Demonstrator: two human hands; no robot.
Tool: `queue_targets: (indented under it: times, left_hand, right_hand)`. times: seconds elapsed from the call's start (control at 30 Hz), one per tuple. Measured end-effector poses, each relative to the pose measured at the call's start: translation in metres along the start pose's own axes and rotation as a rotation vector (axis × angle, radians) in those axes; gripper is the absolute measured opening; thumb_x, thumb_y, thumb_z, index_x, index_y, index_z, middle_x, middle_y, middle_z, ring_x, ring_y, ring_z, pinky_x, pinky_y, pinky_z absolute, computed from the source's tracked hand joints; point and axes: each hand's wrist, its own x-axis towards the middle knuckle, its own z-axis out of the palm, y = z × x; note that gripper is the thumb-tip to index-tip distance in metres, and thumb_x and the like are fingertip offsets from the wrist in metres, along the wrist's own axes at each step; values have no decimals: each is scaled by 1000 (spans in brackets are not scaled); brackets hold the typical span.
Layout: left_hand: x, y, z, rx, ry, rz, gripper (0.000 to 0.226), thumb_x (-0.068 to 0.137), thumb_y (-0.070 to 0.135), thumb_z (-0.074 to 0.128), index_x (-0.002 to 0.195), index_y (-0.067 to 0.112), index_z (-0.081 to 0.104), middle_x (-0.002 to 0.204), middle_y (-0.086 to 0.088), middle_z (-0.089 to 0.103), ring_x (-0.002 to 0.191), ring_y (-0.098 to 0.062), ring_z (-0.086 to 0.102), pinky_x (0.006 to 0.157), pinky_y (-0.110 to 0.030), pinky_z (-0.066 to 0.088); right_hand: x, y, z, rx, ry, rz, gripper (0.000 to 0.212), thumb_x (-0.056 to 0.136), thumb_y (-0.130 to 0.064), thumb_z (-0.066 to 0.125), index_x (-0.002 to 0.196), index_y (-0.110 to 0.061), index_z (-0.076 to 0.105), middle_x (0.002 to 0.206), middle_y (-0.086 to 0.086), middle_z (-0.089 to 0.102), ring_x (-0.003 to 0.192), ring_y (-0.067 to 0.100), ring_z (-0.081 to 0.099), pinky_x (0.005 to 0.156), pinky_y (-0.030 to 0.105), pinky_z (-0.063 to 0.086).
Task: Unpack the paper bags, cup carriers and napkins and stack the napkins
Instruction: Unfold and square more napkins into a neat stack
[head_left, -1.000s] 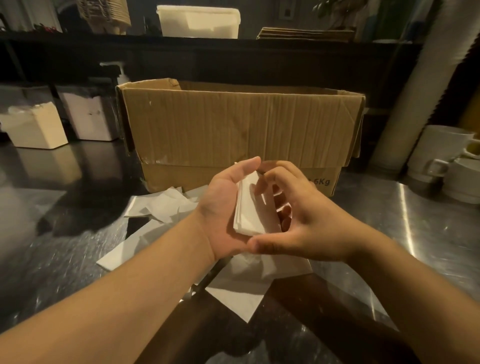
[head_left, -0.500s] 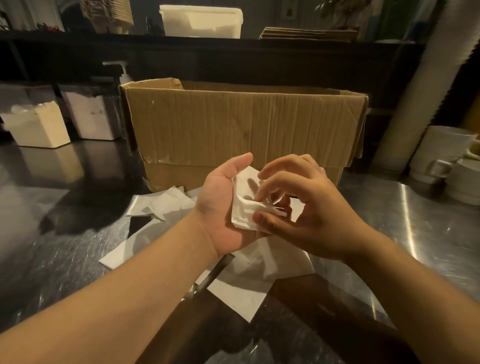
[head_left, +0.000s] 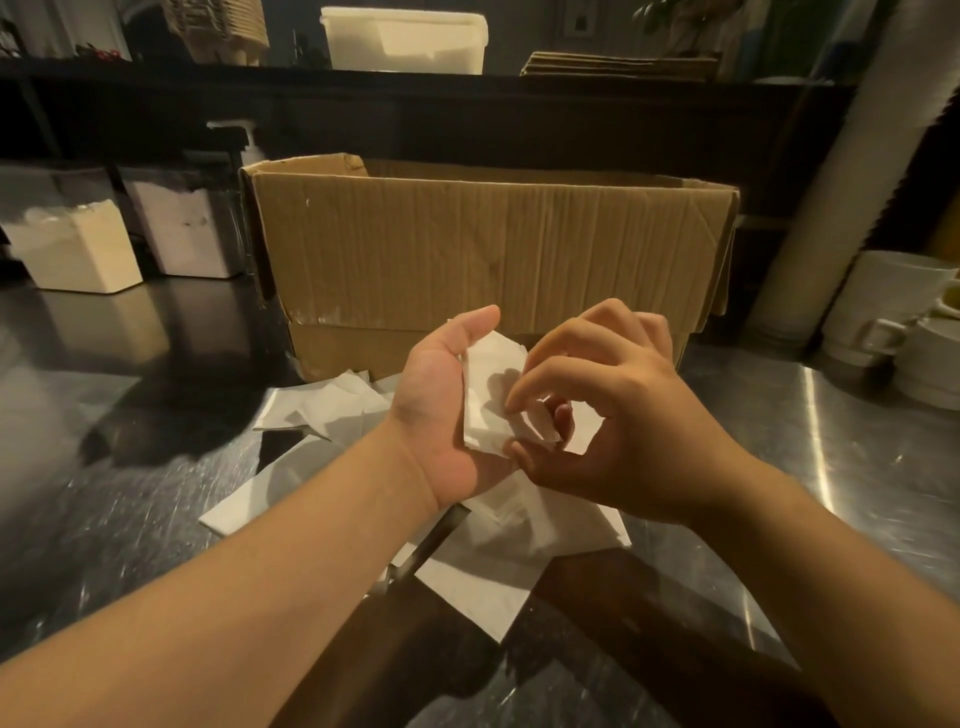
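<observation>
Napkin stacking is in hand. In front of the cardboard box (head_left: 488, 249), the left hand (head_left: 441, 410) cradles a small napkin stack (head_left: 488, 400) while the right hand (head_left: 613, 431) pinches its edge. Loose napkins (head_left: 332, 410) lie below; next, probably squaring the stack.

Café or restaurant back counter: scratched steel worktop (head_left: 857, 441), stacked white mugs (head_left: 893, 312) right of the cardboard box (head_left: 493, 249), pump bottle (head_left: 249, 143) and tubs (head_left: 78, 249) to its left, shelf (head_left: 467, 83) behind.
</observation>
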Motion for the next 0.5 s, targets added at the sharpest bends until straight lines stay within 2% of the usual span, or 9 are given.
queue_targets:
  times: [0.2, 0.3, 0.4, 0.5]
  left_hand:
    - [1, 0, 0, -12, -4, 3, 46, 96, 48, 53, 100, 5, 67, 80, -10, 64, 72, -21, 61, 73, -34, 49]
    - [2, 0, -1, -4, 14, 2, 46, 96, 49, 54, 94, 6, 70, 79, -10, 65, 70, -21, 62, 72, -33, 48]
    - [2, 0, -2, 16, 33, 6, 44, 95, 50, 54, 101, 9, 68, 79, -9, 65, 71, -21, 63, 73, -33, 49]
    - [3, 0, -1, 13, 26, -11, 51, 96, 49, 53, 87, 5, 77, 78, -9, 65, 71, -20, 62, 70, -32, 49]
  right_hand:
    - [1, -5, -2, -107, 26, -62, 17, 78, -44, 73, 89, -30, 75, 103, -10, 69, 107, 21, 55, 96, 46, 32]
    - [1, -6, 0, -125, 5, -59, 21, 79, -49, 72, 89, -31, 75, 102, -11, 70, 106, 20, 56, 97, 46, 32]
    - [1, -5, -1, -134, -14, -52, 26, 80, -55, 71, 92, -33, 76, 103, -12, 70, 107, 19, 56, 97, 46, 32]
    - [1, -5, -1, -153, -13, -69, 23, 80, -52, 75, 91, -32, 76, 102, -11, 71, 105, 20, 57, 96, 48, 33]
